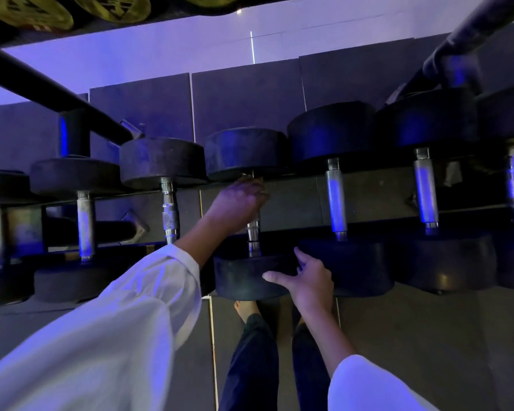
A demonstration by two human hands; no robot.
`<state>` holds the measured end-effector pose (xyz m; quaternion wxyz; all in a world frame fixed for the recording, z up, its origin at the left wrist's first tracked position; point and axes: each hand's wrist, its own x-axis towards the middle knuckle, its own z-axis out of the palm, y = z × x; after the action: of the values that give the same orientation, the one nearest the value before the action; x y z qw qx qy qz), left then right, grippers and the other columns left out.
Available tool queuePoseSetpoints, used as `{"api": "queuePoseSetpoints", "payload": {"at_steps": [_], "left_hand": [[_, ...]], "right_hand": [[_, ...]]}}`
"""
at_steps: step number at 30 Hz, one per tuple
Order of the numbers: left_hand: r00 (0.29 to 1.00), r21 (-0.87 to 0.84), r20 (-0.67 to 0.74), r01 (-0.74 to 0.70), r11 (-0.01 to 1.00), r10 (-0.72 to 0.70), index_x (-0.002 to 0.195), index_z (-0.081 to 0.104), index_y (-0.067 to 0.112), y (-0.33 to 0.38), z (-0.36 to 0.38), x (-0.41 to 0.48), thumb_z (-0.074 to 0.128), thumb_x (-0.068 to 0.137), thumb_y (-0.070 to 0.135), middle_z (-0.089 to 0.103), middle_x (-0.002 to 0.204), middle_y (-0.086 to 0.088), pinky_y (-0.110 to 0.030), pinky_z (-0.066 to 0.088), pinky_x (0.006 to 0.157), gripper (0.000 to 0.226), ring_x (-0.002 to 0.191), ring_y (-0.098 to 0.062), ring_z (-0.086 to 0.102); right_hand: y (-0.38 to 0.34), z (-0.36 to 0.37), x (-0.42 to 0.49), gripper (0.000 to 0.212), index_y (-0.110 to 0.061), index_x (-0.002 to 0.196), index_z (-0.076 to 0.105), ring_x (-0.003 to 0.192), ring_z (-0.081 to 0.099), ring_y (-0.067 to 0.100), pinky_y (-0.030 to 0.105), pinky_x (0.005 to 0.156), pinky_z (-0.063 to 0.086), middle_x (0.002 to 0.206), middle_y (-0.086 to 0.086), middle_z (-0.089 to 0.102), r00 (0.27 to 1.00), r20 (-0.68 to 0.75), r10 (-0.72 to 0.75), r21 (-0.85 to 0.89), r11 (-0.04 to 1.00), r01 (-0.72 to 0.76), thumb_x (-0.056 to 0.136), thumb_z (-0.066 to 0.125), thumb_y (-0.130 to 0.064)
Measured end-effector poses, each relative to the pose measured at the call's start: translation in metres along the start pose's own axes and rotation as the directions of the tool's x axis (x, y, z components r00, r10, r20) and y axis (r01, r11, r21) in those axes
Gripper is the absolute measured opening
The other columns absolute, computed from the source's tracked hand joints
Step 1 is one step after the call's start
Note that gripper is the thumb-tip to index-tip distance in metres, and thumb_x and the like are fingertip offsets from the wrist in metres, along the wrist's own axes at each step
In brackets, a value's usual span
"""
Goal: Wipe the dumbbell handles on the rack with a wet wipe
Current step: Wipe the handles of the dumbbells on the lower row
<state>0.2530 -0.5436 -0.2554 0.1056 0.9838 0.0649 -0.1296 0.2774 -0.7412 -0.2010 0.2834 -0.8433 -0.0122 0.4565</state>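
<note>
A row of black round-headed dumbbells with metal handles lies across the rack [294, 203], under blue light. My left hand [239, 200] grips the upper part of the middle dumbbell's handle [253, 232], fingers curled round it; no wipe shows, and it may be hidden inside the hand. My right hand [304, 277] rests on the near head [244, 280] of that same dumbbell, fingers spread, thumb pointing left. Neighbouring handles stand to the left [169, 215] and right [336, 197].
Black rack bars slope in from the upper left [57, 93] and upper right [472, 28]. Yellow-marked weight plates [27, 10] hang at the top edge. My legs and a bare foot [247, 310] stand on dark floor mats below the rack.
</note>
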Motion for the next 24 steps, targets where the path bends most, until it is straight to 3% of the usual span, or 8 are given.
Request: {"api": "queuePoseSetpoints", "payload": {"at_steps": [2, 7, 9, 11, 14, 19, 22, 24], "left_hand": [[0.997, -0.032, -0.071, 0.007, 0.999, -0.009, 0.099, 0.071, 0.017, 0.001, 0.008, -0.004, 0.047, 0.084, 0.024, 0.069, 0.107, -0.004, -0.035, 0.049, 0.093, 0.029, 0.107, -0.023, 0.063], [0.923, -0.088, -0.231, -0.335, 0.938, 0.308, 0.094, 0.073, 0.015, 0.008, 0.013, -0.04, 0.046, 0.086, 0.021, 0.07, 0.105, -0.002, -0.029, 0.034, 0.098, 0.028, 0.107, -0.023, 0.059], [0.927, -0.087, -0.308, -0.254, 0.963, 0.216, 0.095, 0.073, 0.017, -0.003, 0.009, -0.027, 0.047, 0.086, 0.021, 0.071, 0.106, -0.001, -0.029, 0.041, 0.089, 0.028, 0.101, -0.024, 0.062], [0.93, -0.27, -0.358, -0.016, 0.963, -0.085, 0.096, 0.074, 0.015, -0.012, 0.009, -0.014, 0.052, 0.086, 0.017, 0.071, 0.106, -0.003, -0.023, 0.04, 0.085, 0.024, 0.097, -0.023, 0.061], [0.864, -0.587, -0.222, 0.251, 0.769, -0.452, 0.098, 0.074, 0.014, -0.002, 0.015, -0.024, 0.06, 0.084, 0.014, 0.07, 0.109, -0.003, -0.021, 0.042, 0.088, 0.02, 0.1, -0.019, 0.063], [0.833, -0.824, -0.014, 0.304, 0.478, -0.553, 0.089, 0.074, 0.011, 0.038, 0.003, -0.057, 0.071, 0.078, 0.008, 0.066, 0.09, 0.004, -0.006, 0.046, 0.07, 0.011, 0.079, 0.009, 0.06], [0.683, -0.899, 0.055, 0.351, 0.261, -0.729, 0.089, 0.07, 0.022, 0.019, 0.003, -0.032, 0.072, 0.075, 0.005, 0.066, 0.085, 0.004, -0.018, 0.048, 0.071, 0.023, 0.073, 0.003, 0.06], [0.556, -0.937, 0.18, 0.348, 0.031, -0.811, 0.085, 0.067, 0.019, 0.006, 0.007, -0.013, 0.067, 0.079, 0.002, 0.066, 0.079, -0.003, -0.026, 0.047, 0.07, 0.018, 0.069, -0.009, 0.058]], "right_hand": [[0.0, 0.0, 0.0, 0.092, -0.017, 0.137, 0.045, 0.119, 0.054, 0.024, 0.04, 0.097, 0.047, 0.128, 0.011, 0.058, 1.0, 0.001, 0.0, -0.001, 1.0, 0.0, 0.057, 0.086, -0.034], [-0.002, -0.002, -0.002, 0.089, -0.015, 0.137, 0.044, 0.118, 0.055, 0.022, 0.036, 0.095, 0.047, 0.128, 0.01, 0.058, 1.0, 0.013, -0.011, -0.002, 1.0, 0.011, 0.06, 0.085, -0.031], [-0.002, -0.003, -0.002, 0.089, -0.014, 0.137, 0.044, 0.118, 0.055, 0.022, 0.035, 0.096, 0.047, 0.128, 0.01, 0.058, 1.0, 0.014, -0.011, 0.01, 1.0, 0.011, 0.06, 0.085, -0.03], [-0.001, -0.002, -0.002, 0.088, -0.014, 0.137, 0.044, 0.118, 0.054, 0.022, 0.036, 0.096, 0.047, 0.129, 0.009, 0.057, 1.0, 0.011, -0.014, 0.015, 1.0, 0.014, 0.06, 0.085, -0.03], [-0.001, -0.002, -0.002, 0.088, -0.015, 0.137, 0.044, 0.119, 0.054, 0.022, 0.036, 0.096, 0.047, 0.129, 0.009, 0.057, 1.0, 0.01, -0.016, 0.007, 1.0, 0.016, 0.06, 0.084, -0.03], [-0.003, -0.002, -0.003, 0.089, -0.016, 0.136, 0.046, 0.116, 0.056, 0.023, 0.037, 0.095, 0.047, 0.126, 0.01, 0.059, 1.0, -0.003, 0.002, 0.009, 1.0, -0.002, 0.058, 0.086, -0.031], [-0.003, -0.002, -0.003, 0.087, -0.014, 0.136, 0.045, 0.116, 0.056, 0.021, 0.034, 0.095, 0.047, 0.127, 0.009, 0.059, 1.0, 0.006, -0.002, 0.027, 1.0, 0.002, 0.06, 0.085, -0.027], [-0.001, -0.003, -0.004, 0.084, -0.014, 0.136, 0.045, 0.116, 0.055, 0.02, 0.033, 0.095, 0.047, 0.126, 0.008, 0.059, 1.0, 0.014, -0.012, 0.037, 0.999, 0.012, 0.062, 0.083, -0.025]]}}
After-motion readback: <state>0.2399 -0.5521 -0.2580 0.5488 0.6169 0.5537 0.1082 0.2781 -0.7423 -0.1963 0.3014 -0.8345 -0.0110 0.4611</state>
